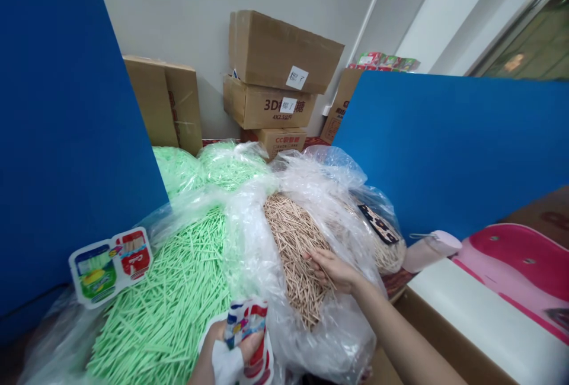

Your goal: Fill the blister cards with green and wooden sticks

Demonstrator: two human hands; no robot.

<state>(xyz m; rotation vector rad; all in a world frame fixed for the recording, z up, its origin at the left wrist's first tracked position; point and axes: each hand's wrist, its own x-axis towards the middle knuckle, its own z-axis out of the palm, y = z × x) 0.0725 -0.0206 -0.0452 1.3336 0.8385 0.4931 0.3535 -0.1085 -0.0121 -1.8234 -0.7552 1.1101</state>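
My left hand (pixel 242 343), with a white covering over part of it, is closed around a red, white and blue printed packet (pixel 246 317). It is low over a large heap of light green sticks (pixel 178 290) in an unrolled clear plastic bag. My right hand (pixel 333 269) reaches into a bag of thin brown sticks (pixel 293 231). Its fingers are curled at the surface, and a few sticks show at the palm. A flat two-part printed packet (pixel 111 263), green on one side and red on the other, lies on the left edge of the green sticks.
More bags of green sticks (pixel 233 166) lie behind. Cardboard boxes (pixel 284 53) are stacked against the wall. Blue panels (pixel 453 148) stand on both sides. At right are a pink cup (pixel 431 249), a pink plastic seat (pixel 524 260) and a white-topped box (pixel 484 320).
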